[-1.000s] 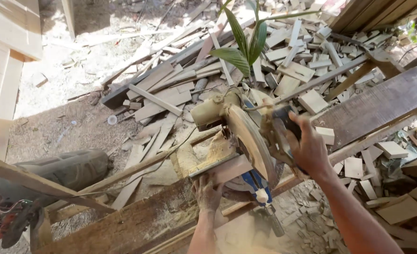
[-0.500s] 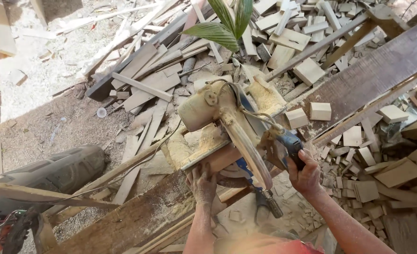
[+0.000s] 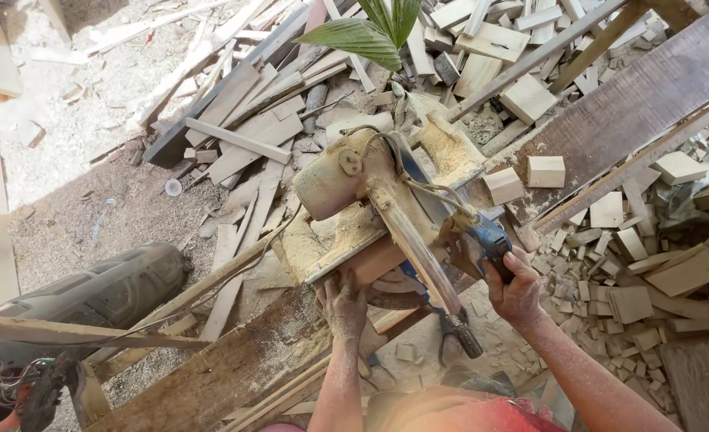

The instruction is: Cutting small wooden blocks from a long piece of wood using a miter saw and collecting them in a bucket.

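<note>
Dusty chop saw (image 3: 378, 200): on plank desk (image 3: 234, 368), long axis running from near right to far left. Right hand (image 3: 517, 290) wrapped round blue handle (image 3: 490, 240). Left hand (image 3: 343, 304) pressed flat on wood strip (image 3: 362, 268) beneath the saw.

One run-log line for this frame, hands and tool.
left hand: pressing wood piece at saw base | right hand: gripping blue saw handle | chop saw: sawdust-coated | offcuts: scattered right
</note>
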